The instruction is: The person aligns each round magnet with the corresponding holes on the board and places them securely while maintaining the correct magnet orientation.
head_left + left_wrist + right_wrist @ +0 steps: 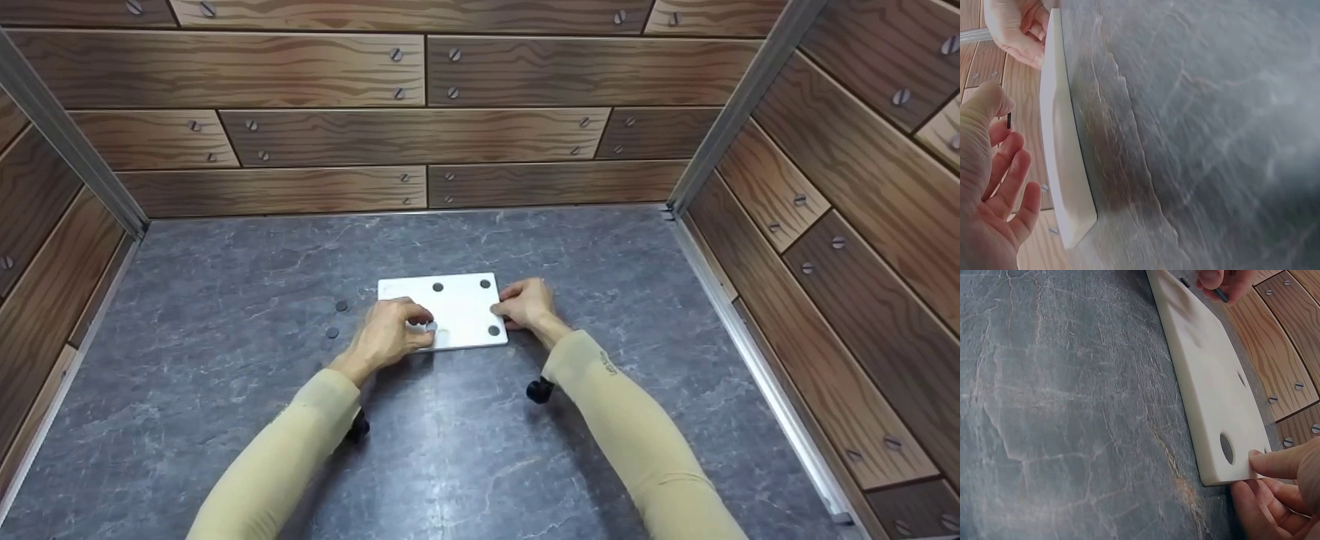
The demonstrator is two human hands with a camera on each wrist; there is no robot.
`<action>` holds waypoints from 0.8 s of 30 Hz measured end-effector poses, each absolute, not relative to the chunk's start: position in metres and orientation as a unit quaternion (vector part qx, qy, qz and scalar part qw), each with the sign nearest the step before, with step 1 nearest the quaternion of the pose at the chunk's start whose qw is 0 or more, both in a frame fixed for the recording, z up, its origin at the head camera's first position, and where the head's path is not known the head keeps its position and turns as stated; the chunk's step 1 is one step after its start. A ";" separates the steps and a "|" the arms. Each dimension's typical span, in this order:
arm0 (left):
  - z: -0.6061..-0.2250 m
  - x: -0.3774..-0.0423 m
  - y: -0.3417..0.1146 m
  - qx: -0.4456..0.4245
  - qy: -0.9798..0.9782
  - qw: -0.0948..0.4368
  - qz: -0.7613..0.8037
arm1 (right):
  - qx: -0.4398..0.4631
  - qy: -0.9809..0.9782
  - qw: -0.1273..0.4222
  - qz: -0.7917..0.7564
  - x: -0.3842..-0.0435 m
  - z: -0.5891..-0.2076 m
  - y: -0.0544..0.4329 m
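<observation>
A white rectangular board lies on the grey floor, with dark round spots near its edges and a pale shallow round mark near its front edge. My left hand is over the board's left part, pinching a small dark disc between thumb and forefinger; the other fingers are loosely bent. In the right wrist view this disc is held above the board's surface. At the board's right edge, my right hand grips it, thumb on top and fingers along the side and beneath.
Two more dark discs, one farther back and one nearer, lie on the floor left of the board. Wood-patterned walls with metal corner strips enclose the marbled grey surface at the back and both sides.
</observation>
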State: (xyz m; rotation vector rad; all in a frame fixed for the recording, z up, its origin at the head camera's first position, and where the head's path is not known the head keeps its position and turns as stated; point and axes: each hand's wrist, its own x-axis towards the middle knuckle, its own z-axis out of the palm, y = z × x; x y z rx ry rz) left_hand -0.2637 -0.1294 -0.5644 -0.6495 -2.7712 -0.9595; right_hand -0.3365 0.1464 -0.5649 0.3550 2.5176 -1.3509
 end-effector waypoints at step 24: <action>-0.579 -0.264 -0.106 -0.214 -0.944 0.070 -0.243 | 0.120 0.872 0.129 -0.457 -0.333 -0.563 0.145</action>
